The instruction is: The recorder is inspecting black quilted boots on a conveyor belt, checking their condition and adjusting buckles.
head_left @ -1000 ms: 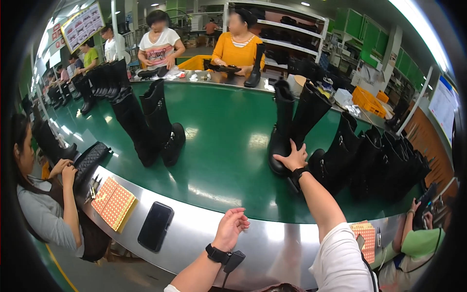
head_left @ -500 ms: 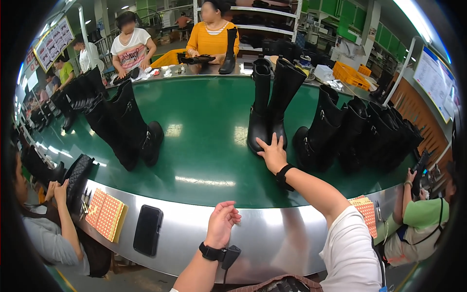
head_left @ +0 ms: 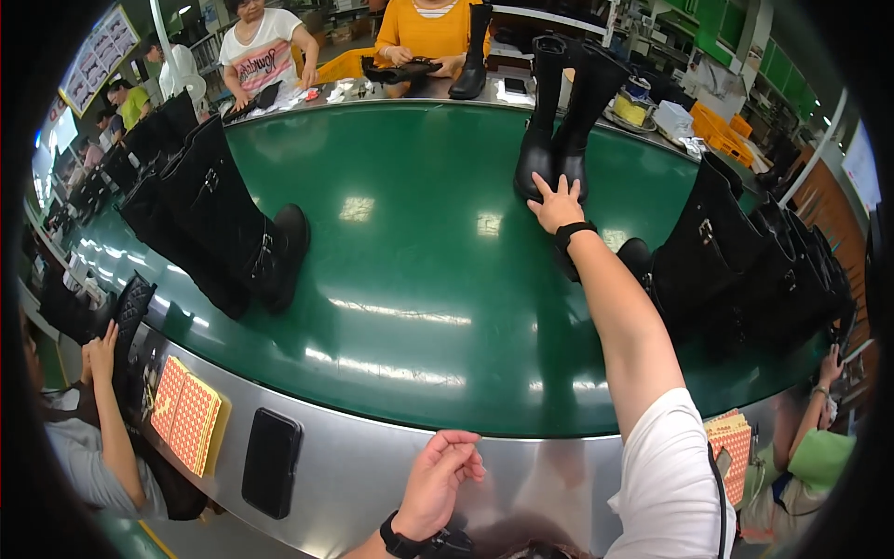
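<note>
A pair of tall black boots (head_left: 538, 154) stands upright side by side on the green tabletop, toes toward me. My right hand (head_left: 559, 207) reaches far forward with its arm stretched out. Its fingers are spread over the toes of the two boots, touching them without wrapping round. Nearer to me, my left hand (head_left: 442, 480) hovers above the metal front edge. Its fingers are loosely curled and slightly apart, with nothing in them. A dark band is on each wrist.
Tall black boots with buckles (head_left: 256, 242) stand at left, and several more boots (head_left: 726, 252) at right. A black phone (head_left: 272, 463) and a patterned notebook (head_left: 186, 415) lie on the metal edge (head_left: 363, 466). Co-workers stand across the table and sit at both sides.
My right hand and the pair of boots have moved farther away across the tabletop. My left hand stays loosely curled near the front edge. The view has tilted down.
</note>
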`<state>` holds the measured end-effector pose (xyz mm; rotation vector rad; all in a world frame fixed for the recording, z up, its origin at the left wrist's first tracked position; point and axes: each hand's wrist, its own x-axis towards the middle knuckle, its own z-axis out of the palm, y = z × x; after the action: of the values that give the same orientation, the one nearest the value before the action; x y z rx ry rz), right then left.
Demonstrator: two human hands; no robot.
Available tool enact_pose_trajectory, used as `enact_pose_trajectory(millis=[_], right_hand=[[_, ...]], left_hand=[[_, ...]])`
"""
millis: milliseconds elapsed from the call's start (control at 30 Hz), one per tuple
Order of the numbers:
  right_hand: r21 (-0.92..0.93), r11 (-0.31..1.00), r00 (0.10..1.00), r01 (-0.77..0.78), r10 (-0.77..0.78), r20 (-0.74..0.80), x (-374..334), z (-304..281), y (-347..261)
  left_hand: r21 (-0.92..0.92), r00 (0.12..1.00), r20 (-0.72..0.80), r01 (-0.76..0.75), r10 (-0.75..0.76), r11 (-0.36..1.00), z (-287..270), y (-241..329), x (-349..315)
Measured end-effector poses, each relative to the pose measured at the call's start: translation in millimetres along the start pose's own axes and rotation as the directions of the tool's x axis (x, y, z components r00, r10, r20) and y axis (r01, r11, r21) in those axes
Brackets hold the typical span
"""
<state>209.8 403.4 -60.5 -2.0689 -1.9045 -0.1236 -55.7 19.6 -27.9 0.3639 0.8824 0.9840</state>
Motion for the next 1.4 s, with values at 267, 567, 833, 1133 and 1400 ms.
enact_pose_trajectory(millis=[267,567,833,1133,1400], right_hand=[[0.155,0.787,0.792,0.598,-0.609,0.037,-201.1,-117.5,-54.0],[-0.222,0.914,0.852,0.340,-0.400,-0.338,-261.7,-329.7,-13.8],[-0.224,0.971,0.994,-0.086,0.098,0.042,-197.8,-362.7,77.5],[-0.051,0.968,0.912,-0.246,0.249,0.325,-177.1,-372.7,40.6],[-0.175,0.979,0.993,-0.107,0.095,-0.075,-189.0,-330.7,47.1]], left_hand=[[0.024,0.997,0.082,-0.009,0.007,1.000,-8.3,-5.4,-0.8],[0.049,0.992,0.108,-0.069,0.063,0.996,-10.4,-7.8,8.7],[0.026,0.995,0.095,-0.041,0.039,0.999,-10.3,-4.9,8.7],[0.054,0.996,0.082,-0.034,0.030,0.998,-10.4,-5.7,4.7],[0.055,0.993,0.108,-0.055,0.049,0.997,-11.1,-6.0,10.2]])
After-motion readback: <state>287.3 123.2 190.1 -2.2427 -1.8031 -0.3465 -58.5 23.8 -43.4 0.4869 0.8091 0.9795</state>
